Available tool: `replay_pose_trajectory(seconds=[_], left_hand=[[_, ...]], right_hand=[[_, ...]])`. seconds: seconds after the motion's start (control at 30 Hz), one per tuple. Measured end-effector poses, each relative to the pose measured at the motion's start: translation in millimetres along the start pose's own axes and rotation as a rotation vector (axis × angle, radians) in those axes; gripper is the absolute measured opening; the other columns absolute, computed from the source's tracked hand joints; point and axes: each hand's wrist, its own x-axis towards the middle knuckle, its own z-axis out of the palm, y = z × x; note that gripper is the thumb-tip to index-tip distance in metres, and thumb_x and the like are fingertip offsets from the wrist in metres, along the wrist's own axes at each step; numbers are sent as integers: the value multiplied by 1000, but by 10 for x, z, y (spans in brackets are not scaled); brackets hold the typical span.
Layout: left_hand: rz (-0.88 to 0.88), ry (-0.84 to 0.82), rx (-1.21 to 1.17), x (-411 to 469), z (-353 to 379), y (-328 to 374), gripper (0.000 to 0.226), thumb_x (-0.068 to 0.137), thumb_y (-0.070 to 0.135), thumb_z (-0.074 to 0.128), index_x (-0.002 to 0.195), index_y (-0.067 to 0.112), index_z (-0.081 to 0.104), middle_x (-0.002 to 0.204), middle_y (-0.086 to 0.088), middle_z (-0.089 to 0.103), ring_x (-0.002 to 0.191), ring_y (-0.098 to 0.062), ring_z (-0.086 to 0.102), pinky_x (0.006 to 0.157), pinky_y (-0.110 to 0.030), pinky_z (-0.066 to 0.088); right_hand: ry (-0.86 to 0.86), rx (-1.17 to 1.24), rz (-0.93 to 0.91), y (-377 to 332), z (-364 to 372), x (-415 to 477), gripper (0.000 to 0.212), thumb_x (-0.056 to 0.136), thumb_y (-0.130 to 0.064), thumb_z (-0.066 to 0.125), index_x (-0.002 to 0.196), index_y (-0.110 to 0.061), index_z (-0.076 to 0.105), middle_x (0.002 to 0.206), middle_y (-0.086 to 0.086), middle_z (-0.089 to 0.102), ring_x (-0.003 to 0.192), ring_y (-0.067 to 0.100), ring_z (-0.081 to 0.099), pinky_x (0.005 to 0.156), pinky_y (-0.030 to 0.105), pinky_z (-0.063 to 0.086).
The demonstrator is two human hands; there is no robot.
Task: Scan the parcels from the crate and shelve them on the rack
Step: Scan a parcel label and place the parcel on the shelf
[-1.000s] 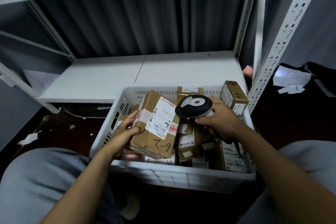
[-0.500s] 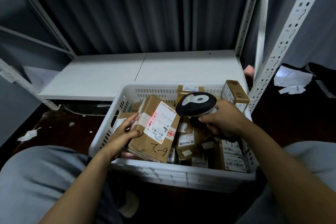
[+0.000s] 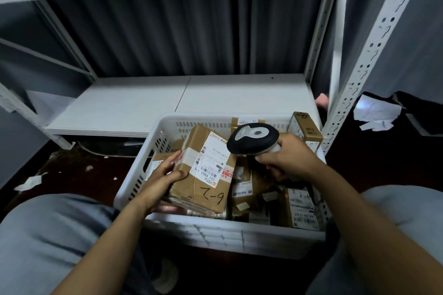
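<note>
1. A person's left hand (image 3: 163, 179) holds a brown cardboard parcel (image 3: 203, 175) by its left edge, the grip closed with the thumb across the top face.
2. The parcel is tilted over the left half of a white plastic crate (image 3: 239, 235). Its white shipping label faces up and "6-2" is handwritten below.
3. The right hand (image 3: 287, 160) has its grip wrapped around the handle of a black and grey scanner (image 3: 254, 139), whose head sits just beside the parcel's upper right corner.
4. The crate sits between the person's knees and holds more labelled parcels (image 3: 242, 189), with a small box (image 3: 305, 130) at its far right corner.
5. Beyond the crate is the white rack shelf (image 3: 167, 100).
6. Paper scraps (image 3: 376, 112) lie on the dark floor to the right.
</note>
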Motion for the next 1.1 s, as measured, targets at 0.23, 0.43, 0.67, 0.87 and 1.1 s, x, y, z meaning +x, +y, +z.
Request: replay_pose_trajectory(seconds=[0.23, 0.43, 0.67, 0.87, 1.1], left_hand=[[30, 63, -185, -130, -35, 301, 64, 73, 30, 75, 133, 28, 53, 118, -5, 69, 100, -21, 68, 80, -34, 52], [59, 80, -245, -370, -215, 862, 31, 95, 28, 55, 123, 16, 61, 106, -9, 73, 86, -19, 70, 65, -27, 53], [117, 186, -364, -709, -816, 1638, 40, 91, 43, 57, 119, 15, 64, 109, -17, 71, 100, -35, 68, 76, -41, 58], [214, 270, -437, -910, -1366, 2297, 27, 94, 39, 53, 100, 17, 67, 85, -8, 75, 70, -23, 72, 60, -33, 57], [282, 443, -571, -779, -1884, 2951, 39, 82, 41, 63, 108, 13, 70, 99, -12, 74, 79, -30, 72, 62, -41, 59]], right_hand=[[97, 103, -28, -286, 135, -120, 9, 86, -15, 70, 83, -13, 62, 57, 1, 63, 43, 15, 53, 49, 29, 47], [209, 192, -115, -1046, 372, -138, 12, 86, -16, 69, 88, -6, 62, 50, 2, 57, 40, 18, 49, 44, 26, 42], [199, 230, -246, -2129, 712, -56, 14, 86, -17, 68, 84, -6, 61, 60, 10, 56, 43, 21, 48, 43, 26, 38], [189, 139, -355, -2885, 991, 113, 17, 83, -18, 68, 80, -1, 66, 53, 8, 55, 46, 23, 50, 43, 27, 41], [256, 67, -421, -3621, 1095, 570, 17, 78, -21, 71, 75, -6, 63, 51, 7, 57, 39, 21, 50, 44, 27, 40]])
